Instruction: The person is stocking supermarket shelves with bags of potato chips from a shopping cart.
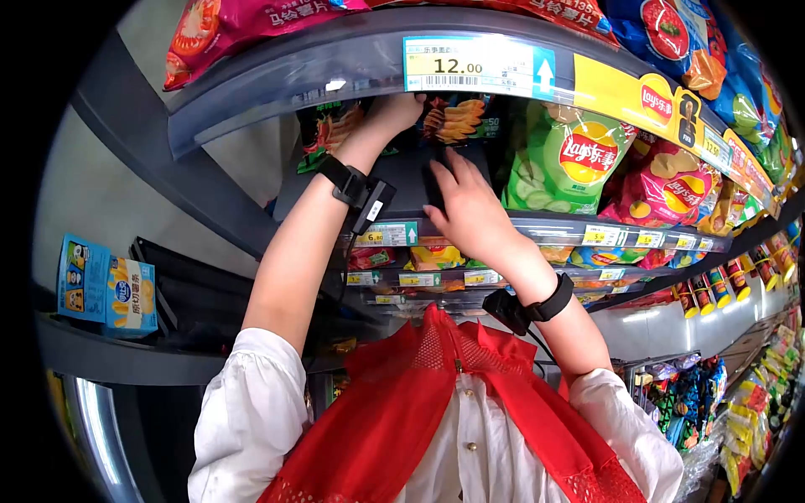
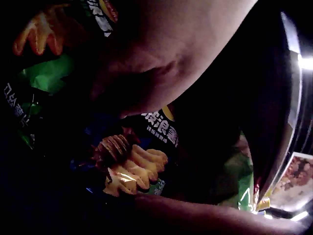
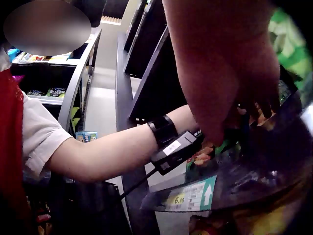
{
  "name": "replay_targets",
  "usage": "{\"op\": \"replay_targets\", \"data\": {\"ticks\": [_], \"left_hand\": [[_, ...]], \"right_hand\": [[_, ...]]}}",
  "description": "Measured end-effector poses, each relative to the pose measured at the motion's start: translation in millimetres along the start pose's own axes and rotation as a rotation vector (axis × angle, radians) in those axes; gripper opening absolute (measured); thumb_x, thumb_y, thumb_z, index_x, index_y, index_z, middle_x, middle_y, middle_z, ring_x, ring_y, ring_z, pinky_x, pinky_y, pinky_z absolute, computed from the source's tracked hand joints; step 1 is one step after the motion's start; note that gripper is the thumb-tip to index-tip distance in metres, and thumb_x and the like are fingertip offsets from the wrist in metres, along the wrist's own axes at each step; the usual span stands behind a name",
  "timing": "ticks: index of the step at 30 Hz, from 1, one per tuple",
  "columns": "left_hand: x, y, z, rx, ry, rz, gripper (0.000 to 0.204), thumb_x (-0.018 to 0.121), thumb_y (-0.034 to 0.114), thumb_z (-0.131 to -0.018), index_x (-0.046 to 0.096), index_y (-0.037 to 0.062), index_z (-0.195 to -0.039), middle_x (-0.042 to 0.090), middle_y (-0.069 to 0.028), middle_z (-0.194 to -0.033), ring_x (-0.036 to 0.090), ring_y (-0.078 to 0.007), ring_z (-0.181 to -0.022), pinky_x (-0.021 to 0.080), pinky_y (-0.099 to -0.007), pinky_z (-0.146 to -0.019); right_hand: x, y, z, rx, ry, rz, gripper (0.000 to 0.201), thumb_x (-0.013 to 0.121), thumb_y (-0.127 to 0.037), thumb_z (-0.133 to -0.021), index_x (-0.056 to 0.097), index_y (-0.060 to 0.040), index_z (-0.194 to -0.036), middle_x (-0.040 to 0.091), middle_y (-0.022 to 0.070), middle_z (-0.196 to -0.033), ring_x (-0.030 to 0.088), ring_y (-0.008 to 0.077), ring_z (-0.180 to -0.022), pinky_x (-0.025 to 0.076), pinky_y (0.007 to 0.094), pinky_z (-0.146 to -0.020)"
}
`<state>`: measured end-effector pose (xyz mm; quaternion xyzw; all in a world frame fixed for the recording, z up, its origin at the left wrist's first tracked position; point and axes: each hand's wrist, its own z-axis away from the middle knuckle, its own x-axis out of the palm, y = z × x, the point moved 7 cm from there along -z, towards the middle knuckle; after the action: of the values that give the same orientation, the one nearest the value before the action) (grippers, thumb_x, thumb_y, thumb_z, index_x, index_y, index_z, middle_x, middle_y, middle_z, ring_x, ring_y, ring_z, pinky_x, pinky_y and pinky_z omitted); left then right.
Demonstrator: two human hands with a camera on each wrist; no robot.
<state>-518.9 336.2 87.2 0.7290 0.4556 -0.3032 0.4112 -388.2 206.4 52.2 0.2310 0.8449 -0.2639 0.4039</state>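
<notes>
My left hand (image 1: pixel 397 111) reaches in under the upper shelf, between two dark bags of wavy potato chips. Its fingers are hidden in the head view and lost in shadow in the left wrist view, so I cannot tell whether they hold anything. The black chip bag (image 1: pixel 459 119) on the right stands upright; the green-and-black chip bag (image 1: pixel 331 130) is on the left, partly behind the forearm. My right hand (image 1: pixel 471 208) is over the dark shelf board (image 1: pixel 402 184), its fingers extended and slightly spread, fingertips close to the foot of the black bag.
The upper shelf edge (image 1: pixel 335 80) with a price label hangs low over the left hand. Green Lay's bags (image 1: pixel 570 159) stand just right of my right hand. A dark shelf post (image 1: pixel 184 176) rises at left, and a blue carton (image 1: pixel 105 285) sits on a lower ledge.
</notes>
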Motion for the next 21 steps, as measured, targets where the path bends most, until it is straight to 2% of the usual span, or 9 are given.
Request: {"op": "replay_targets", "data": {"ticks": [2,4,6,8,9,11,12,15,21], "left_hand": [[-4.3,7.4,8.2,-0.022,-0.002,-0.021,0.033,0.057,0.020,-0.081,0.052,-0.0007,-0.107,0.055,-0.0228,-0.102,0.054,-0.0359,-0.094,0.042,-0.0415,-0.082],[-14.6,27.4,18.7,0.083,0.099,-0.153,0.028,0.056,0.016,-0.080,0.056,0.0012,-0.104,0.057,-0.0230,-0.094,0.056,-0.0362,-0.086,0.043,-0.0418,-0.077],[-9.6,42.3,25.7,0.107,0.088,-0.249,0.036,0.058,0.014,-0.076,0.052,0.0062,-0.111,0.056,-0.0205,-0.098,0.054,-0.0348,-0.090,0.042,-0.0429,-0.079],[-8.1,71.2,38.9,0.384,0.229,-0.341,0.052,0.059,0.011,-0.071,0.045,0.0111,-0.122,0.052,-0.0175,-0.112,0.053,-0.0299,-0.097,0.042,-0.0382,-0.078],[-3.8,70.2,38.8,0.383,0.229,-0.341,0.052,0.059,0.011,-0.071,0.045,0.0111,-0.122,0.052,-0.0175,-0.112,0.053,-0.0299,-0.097,0.042,-0.0382,-0.078],[10.2,79.6,42.0,0.586,0.223,-0.484,0.077,0.062,0.010,-0.069,0.025,0.0182,-0.136,0.036,-0.0096,-0.129,0.042,-0.0283,-0.112,0.035,-0.0405,-0.088],[10.8,78.4,39.6,0.588,0.227,-0.485,0.077,0.062,0.010,-0.069,0.025,0.0182,-0.136,0.036,-0.0096,-0.129,0.042,-0.0283,-0.112,0.035,-0.0405,-0.088],[26.9,62.8,27.8,0.452,-0.063,-0.419,0.081,0.059,0.003,-0.068,0.021,0.0198,-0.138,0.029,-0.0076,-0.135,0.033,-0.0293,-0.121,0.031,-0.0395,-0.095],[23.9,61.2,26.9,0.589,0.056,-0.530,0.078,0.055,-0.001,-0.070,0.022,0.0188,-0.138,0.024,-0.0084,-0.140,0.021,-0.0298,-0.129,0.021,-0.0443,-0.102]], "right_hand": [[10.1,1.8,4.8,-0.024,-0.040,0.007,0.054,0.063,-0.018,-0.074,0.041,0.0049,-0.119,0.038,0.0263,-0.124,0.038,0.0384,-0.115,0.033,0.0397,-0.097],[21.3,5.3,9.2,-0.036,-0.077,0.004,0.055,0.064,-0.023,-0.072,0.044,0.0049,-0.116,0.040,0.0254,-0.124,0.039,0.0376,-0.115,0.032,0.0426,-0.097],[23.5,2.8,10.9,-0.051,-0.097,0.050,0.055,0.063,-0.024,-0.073,0.045,0.0049,-0.115,0.041,0.0246,-0.123,0.039,0.0371,-0.115,0.031,0.0434,-0.098],[23.3,-1.1,12.9,-0.067,-0.118,0.098,0.054,0.063,-0.025,-0.073,0.045,0.0049,-0.115,0.041,0.0239,-0.123,0.039,0.0366,-0.116,0.031,0.0443,-0.098],[20.4,-3.2,12.9,-0.068,-0.115,0.074,0.054,0.063,-0.025,-0.074,0.045,0.0047,-0.115,0.042,0.0232,-0.123,0.039,0.0362,-0.116,0.030,0.0447,-0.098],[14.0,-6.9,14.6,-0.071,-0.110,0.052,0.054,0.062,-0.024,-0.074,0.045,0.0045,-0.115,0.042,0.0226,-0.123,0.039,0.0358,-0.116,0.030,0.0451,-0.099],[10.1,-8.9,17.7,-0.077,-0.106,0.016,0.053,0.062,-0.023,-0.075,0.044,0.0036,-0.117,0.042,0.0221,-0.123,0.038,0.0363,-0.117,0.029,0.0444,-0.099],[1.1,-8.3,28.7,-0.073,-0.097,-0.053,0.052,0.062,-0.022,-0.076,0.042,0.0021,-0.118,0.041,0.0218,-0.124,0.037,0.0370,-0.117,0.028,0.0436,-0.100],[-18.1,-8.1,50.4,-0.040,-0.060,-0.135,0.050,0.061,-0.018,-0.077,0.042,0.0000,-0.119,0.040,0.0194,-0.125,0.036,0.0365,-0.118,0.028,0.0432,-0.101]]}}
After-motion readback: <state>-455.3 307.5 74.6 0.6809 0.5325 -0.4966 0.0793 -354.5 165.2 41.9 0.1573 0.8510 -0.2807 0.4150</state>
